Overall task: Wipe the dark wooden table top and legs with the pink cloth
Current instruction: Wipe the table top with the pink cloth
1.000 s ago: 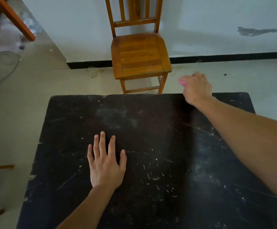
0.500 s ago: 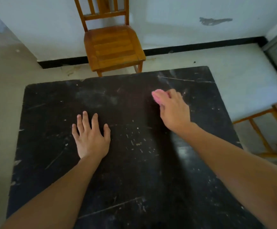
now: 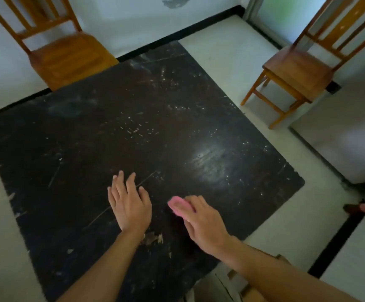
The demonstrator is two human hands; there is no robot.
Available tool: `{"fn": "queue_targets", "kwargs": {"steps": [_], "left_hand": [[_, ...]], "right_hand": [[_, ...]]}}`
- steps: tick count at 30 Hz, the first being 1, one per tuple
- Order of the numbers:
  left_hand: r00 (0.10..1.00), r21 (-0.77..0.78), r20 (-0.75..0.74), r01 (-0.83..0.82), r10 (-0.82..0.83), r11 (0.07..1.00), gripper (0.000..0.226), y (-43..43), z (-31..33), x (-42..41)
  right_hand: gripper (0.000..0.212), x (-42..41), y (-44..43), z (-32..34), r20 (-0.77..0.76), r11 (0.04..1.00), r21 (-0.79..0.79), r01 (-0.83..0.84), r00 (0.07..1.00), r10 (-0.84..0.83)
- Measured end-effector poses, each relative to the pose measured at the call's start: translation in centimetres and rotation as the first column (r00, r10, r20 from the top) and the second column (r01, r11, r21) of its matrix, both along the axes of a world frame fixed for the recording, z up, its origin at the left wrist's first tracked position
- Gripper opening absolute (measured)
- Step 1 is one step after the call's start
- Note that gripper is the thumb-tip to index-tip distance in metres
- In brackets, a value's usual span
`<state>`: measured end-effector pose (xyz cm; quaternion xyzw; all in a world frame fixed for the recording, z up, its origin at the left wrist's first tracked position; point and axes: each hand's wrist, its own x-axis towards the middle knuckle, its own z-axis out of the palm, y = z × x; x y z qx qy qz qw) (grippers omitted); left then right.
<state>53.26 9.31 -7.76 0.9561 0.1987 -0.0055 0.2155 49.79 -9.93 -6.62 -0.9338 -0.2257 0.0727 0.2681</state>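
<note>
The dark wooden table [image 3: 133, 116] fills the middle of the view, its top scratched and speckled with pale marks. My left hand [image 3: 129, 205] lies flat on the near part of the top, fingers straight and slightly spread. Just to its right, my right hand [image 3: 203, 221] holds the folded pink cloth [image 3: 177, 204] down on the table, fingers laid over it. Only the cloth's left end shows past my fingertips. The table legs are hidden under the top.
A wooden chair [image 3: 68, 57] stands against the wall behind the table's far left edge. A second wooden chair [image 3: 297, 70] stands at the far right near a doorway. Cardboard [image 3: 231, 280] sits by the near right corner. A small dark and pink object [image 3: 362, 207] lies on the floor.
My right hand has dragged the pink cloth from the far edge back to the near part of the top, beside my left hand. The view has swung to the right.
</note>
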Motion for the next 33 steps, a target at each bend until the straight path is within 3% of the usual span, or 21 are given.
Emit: {"fn": "queue_targets", "kwargs": {"steps": [3,7,9,11,12,13,16,18,20,21,23,25,28,30,33], "left_hand": [[0.989,0.024,-0.081,0.123,-0.12,0.992,0.045,-2.2,-0.4,-3.7],[0.942,0.123,-0.209,0.29,-0.261,0.949,0.051,-4.2,-2.2,-6.2],[0.943,0.174,-0.211,0.295,-0.257,0.94,0.058,-4.6,-2.9,-6.4],[0.949,0.211,-0.198,0.286,-0.246,0.935,0.059,-4.8,-3.3,-6.3],[0.948,0.212,-0.204,0.288,-0.246,0.934,0.056,-4.9,-3.4,-6.4],[0.945,0.205,-0.214,0.29,-0.247,0.935,0.054,-5.0,-3.2,-6.5],[0.944,0.19,-0.21,0.294,-0.254,0.937,0.057,-4.9,-2.9,-6.4],[0.944,0.185,-0.216,0.29,-0.249,0.939,0.058,-4.9,-2.8,-6.4],[0.946,0.185,-0.209,0.289,-0.249,0.939,0.058,-4.9,-2.9,-6.4],[0.948,0.182,-0.2,0.285,-0.249,0.941,0.058,-4.9,-3.1,-6.4],[0.951,0.192,-0.184,0.282,-0.248,0.94,0.058,-4.9,-3.3,-6.2],[0.949,0.197,-0.189,0.287,-0.251,0.938,0.058,-4.9,-3.3,-6.3],[0.946,0.198,-0.197,0.295,-0.257,0.935,0.059,-4.7,-3.1,-6.4],[0.944,0.206,-0.216,0.294,-0.25,0.933,0.06,-4.6,-2.9,-6.3],[0.945,0.211,-0.221,0.29,-0.243,0.934,0.058,-4.7,-2.7,-6.3]], "right_hand": [[0.05,-5.5,-2.1,0.0,-0.092,0.996,-0.083,-0.034,0.995,0.027],[0.049,-5.9,-8.5,-1.0,0.037,0.99,-0.14,-0.022,0.999,0.028],[0.039,-2.5,-11.9,-0.9,0.072,0.96,-0.128,0.25,0.967,-0.243],[0.034,2.1,-14.9,-0.4,0.076,0.795,-0.179,0.579,0.814,-0.576],[0.035,3.8,-15.6,0.0,0.061,0.716,-0.19,0.672,0.736,-0.674],[0.039,4.8,-15.4,0.6,0.069,0.696,-0.183,0.694,0.716,-0.695],[0.038,2.4,-11.5,1.3,0.148,0.844,-0.059,0.534,0.841,-0.521],[0.045,-2.3,-9.3,0.3,0.117,0.967,-0.129,0.219,0.972,-0.205],[0.053,-5.2,-10.3,-0.9,0.063,0.967,-0.248,-0.064,0.995,0.082],[0.05,-4.7,-11.6,-1.3,0.072,0.97,-0.235,-0.057,0.995,0.076],[0.041,-1.1,-14.1,-1.2,0.127,0.958,-0.208,0.199,0.976,-0.175],[0.041,3.5,-16.9,0.0,0.167,0.851,-0.286,0.441,0.897,-0.409],[0.036,6.1,-19.7,2.6,0.144,0.798,-0.311,0.516,0.856,-0.497],[0.032,4.1,-21.5,3.4,0.18,0.81,-0.309,0.498,0.867,-0.464],[0.026,0.5,-24.3,3.0,0.129,0.756,-0.323,0.569,0.818,-0.56]]}}
